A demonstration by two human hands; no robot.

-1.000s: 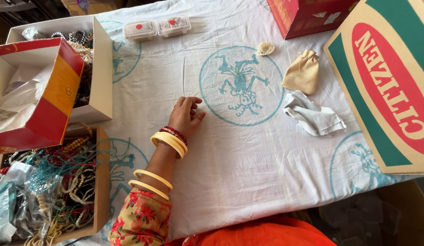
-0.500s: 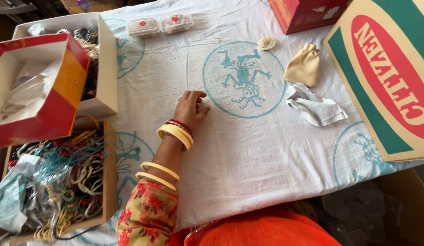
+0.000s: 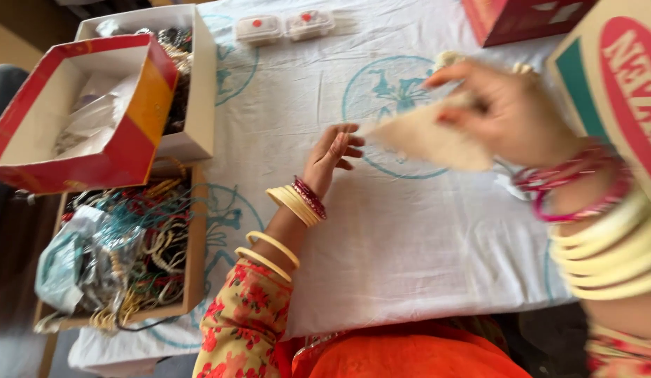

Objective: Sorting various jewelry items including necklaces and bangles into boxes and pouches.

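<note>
Over a white printed tablecloth (image 3: 423,231), the right hand (image 3: 511,112) pinched a small cream cloth pouch (image 3: 427,136) at two o'clock of the left hand (image 3: 332,152), whose fingers rested loose, seemingly poised to take the pouch's near corner.

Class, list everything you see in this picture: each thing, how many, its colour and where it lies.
Tablecloth: one, white with teal prints, over the table.
Cloth pouch: one, cream, blurred, in the right hand.
Open box: one, red and orange, far left.
Tray of tangled jewellery: one, left edge.
Small clear cases: two, red-dotted, top.
Large carton: one, green and red, right.
Left hand: resting on the cloth, bangles at the wrist.
Right hand: raised, pinching the pouch.
</note>
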